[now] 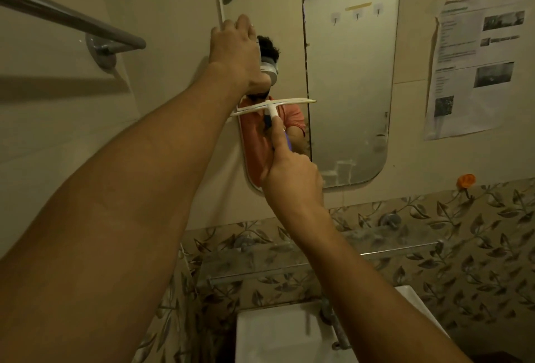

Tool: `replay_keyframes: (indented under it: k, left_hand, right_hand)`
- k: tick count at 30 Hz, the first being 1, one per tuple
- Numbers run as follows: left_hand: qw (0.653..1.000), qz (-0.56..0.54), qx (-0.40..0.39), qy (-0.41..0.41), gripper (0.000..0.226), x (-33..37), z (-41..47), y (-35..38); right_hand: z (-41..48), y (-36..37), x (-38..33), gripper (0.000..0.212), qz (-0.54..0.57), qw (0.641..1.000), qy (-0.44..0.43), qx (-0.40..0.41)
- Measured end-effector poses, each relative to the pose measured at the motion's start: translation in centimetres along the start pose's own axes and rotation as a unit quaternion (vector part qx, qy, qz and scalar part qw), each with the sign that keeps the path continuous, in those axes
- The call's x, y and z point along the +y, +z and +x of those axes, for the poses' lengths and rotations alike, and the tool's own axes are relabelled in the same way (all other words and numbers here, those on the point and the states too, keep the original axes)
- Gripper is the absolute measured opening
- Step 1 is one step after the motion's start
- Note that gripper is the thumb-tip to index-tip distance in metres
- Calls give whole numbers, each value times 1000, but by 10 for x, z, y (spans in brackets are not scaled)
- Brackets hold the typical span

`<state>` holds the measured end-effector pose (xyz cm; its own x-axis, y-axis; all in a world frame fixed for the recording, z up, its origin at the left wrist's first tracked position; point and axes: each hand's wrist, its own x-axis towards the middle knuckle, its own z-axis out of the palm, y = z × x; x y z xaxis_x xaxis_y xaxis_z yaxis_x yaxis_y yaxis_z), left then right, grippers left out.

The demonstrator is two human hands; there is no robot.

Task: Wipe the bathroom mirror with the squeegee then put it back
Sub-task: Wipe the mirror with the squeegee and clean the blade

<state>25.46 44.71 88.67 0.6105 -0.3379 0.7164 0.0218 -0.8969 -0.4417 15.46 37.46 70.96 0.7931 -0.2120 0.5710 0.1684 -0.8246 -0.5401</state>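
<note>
A tall mirror (347, 73) with rounded corners hangs on the beige wall. My right hand (291, 174) grips the blue handle of a white squeegee (272, 106), index finger stretched along the handle. Its blade lies nearly level across the left half of the glass, about mid-height. My left hand (236, 49) is raised to the mirror's left edge, fingers curled over the rim and holding it. The mirror reflects a person in an orange shirt and a door with hooks.
A metal towel bar (72, 19) juts from the left wall. A glass shelf (376, 249) runs below the mirror, with a white basin (275, 333) and tap (333, 322) under it. Printed paper sheets (474, 64) are taped to the wall at right.
</note>
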Motion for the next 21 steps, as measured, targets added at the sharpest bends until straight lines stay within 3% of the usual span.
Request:
replay_keyframes:
  k: [21]
  left_hand:
    - [1000, 6, 26, -5, 111, 1, 1, 10]
  right_hand:
    - [-84, 76, 56, 90, -35, 996, 72, -32]
